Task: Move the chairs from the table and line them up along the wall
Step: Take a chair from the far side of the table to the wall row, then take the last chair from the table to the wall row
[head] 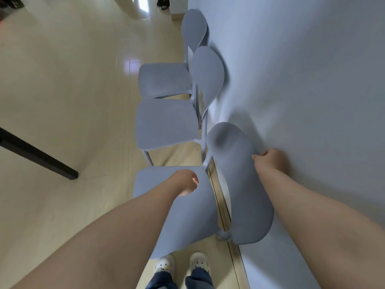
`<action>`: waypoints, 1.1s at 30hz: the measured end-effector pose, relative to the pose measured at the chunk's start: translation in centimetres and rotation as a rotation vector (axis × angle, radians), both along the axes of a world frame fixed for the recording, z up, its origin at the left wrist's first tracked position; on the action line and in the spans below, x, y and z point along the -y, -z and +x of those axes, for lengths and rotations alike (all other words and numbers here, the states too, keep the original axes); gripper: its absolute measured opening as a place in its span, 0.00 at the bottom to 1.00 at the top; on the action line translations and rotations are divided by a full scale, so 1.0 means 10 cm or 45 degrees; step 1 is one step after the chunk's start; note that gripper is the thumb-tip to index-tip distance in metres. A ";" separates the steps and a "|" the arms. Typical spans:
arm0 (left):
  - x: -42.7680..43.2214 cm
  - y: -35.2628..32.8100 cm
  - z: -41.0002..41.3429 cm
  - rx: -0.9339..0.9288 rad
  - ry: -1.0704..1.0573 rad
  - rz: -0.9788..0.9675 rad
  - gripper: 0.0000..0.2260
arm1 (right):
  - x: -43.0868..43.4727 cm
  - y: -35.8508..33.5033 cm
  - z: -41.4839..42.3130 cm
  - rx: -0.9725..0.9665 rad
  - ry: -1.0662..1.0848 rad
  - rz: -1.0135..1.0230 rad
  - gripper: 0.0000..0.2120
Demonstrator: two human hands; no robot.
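Three grey-blue plastic chairs stand in a row with their backs toward the white wall [302, 80]. The nearest chair [185, 213] is right below me. My right hand [268, 158] grips the top edge of its backrest [239, 184], close to the wall. My left hand [185, 182] rests on its seat with the fingers curled; whether it holds the seat's edge is unclear. The middle chair [166, 124] and the far chair [164, 80] stand just beyond it, seats facing the room.
A black table leg [39, 157] slants down to the cream floor at the left. My white shoes [181, 265] stand just behind the near chair. A dark object [163, 2] lies on the floor at the far end, by the wall's corner.
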State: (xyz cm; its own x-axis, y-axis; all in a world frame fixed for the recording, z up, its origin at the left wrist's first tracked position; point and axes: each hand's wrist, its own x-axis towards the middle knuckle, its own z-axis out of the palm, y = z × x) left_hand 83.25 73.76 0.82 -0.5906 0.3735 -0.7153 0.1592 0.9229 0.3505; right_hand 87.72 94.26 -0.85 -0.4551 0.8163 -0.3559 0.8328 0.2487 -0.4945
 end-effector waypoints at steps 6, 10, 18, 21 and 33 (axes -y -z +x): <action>-0.16 0.03 0.06 0.012 0.030 -0.013 0.17 | -0.08 0.05 0.02 -0.021 0.065 0.034 0.15; -0.18 0.04 0.08 -0.003 0.044 -0.028 0.17 | -0.07 0.07 0.01 0.020 0.057 0.036 0.16; -0.17 -0.01 0.10 -0.034 -0.011 0.014 0.17 | 0.15 -0.15 -0.07 0.091 -0.198 0.048 0.18; -0.08 -0.07 0.10 -0.073 -0.073 0.042 0.17 | 0.38 -0.20 -0.10 0.172 -0.462 0.099 0.24; 1.20 -0.04 0.39 -0.138 -0.579 0.055 0.16 | 1.87 -0.11 -0.18 0.254 -1.110 -0.073 0.16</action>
